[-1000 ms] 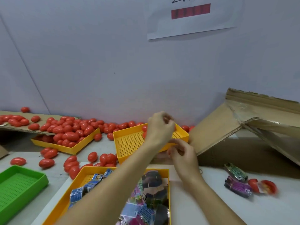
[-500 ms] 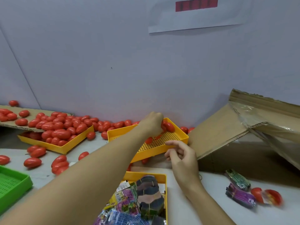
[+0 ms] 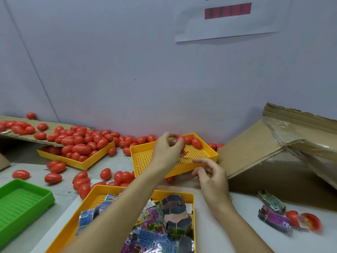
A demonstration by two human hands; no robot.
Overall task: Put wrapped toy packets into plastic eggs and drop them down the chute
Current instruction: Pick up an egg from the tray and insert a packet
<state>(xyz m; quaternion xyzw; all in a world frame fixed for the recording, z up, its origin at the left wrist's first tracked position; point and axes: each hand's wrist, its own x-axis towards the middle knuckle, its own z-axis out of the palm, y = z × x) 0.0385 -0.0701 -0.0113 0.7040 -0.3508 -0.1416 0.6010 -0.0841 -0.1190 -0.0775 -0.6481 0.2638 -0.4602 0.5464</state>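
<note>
Head view: egg pinched over the tilted tray.

Left hand raised above the tray's perforated floor, fingers curled round a red egg; blurred, so its long axis cannot be told. Right hand just off the tray's near right edge, fingers loosely spread, holding nothing. Two more eggs lying in the tray's far corner, long axes slanting along the rim. Tray's right corner close against the cardboard chute. Bare table right of the right hand, out to two loose packets and a split egg. Packet tray just nearer than the tilted tray, under the left forearm; packet print unreadable. Wall sign above, red bar blurred, writing cut off.
</note>
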